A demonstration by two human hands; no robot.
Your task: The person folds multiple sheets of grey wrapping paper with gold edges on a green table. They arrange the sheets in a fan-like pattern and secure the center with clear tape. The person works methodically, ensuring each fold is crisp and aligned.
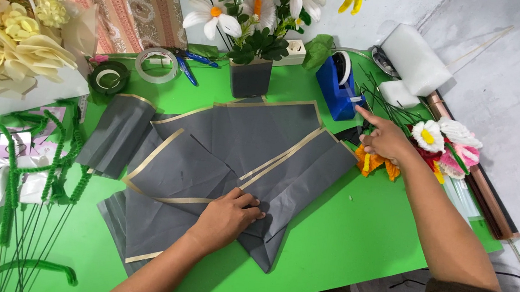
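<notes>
Grey wrapping sheets (233,149) with gold edges are spread on the green table (354,235) and pressed flat by the left hand (229,217), fingers loosely curled. The blue tape dispenser (339,90) is approached by the right hand (386,139), forefinger extended, grasping nothing.

Cream paper bouquet (6,26) cut off by left and top edges. Yellow and white flowers (250,1) above grey vase (249,77) cropped at top edge. Part of grey wrapping sheets (233,149) covered by left hand (229,217). Orange flower (372,165) right of sheets partly hidden under right hand (386,139). Tape on blue dispenser (339,91) too small to be made out.
</notes>
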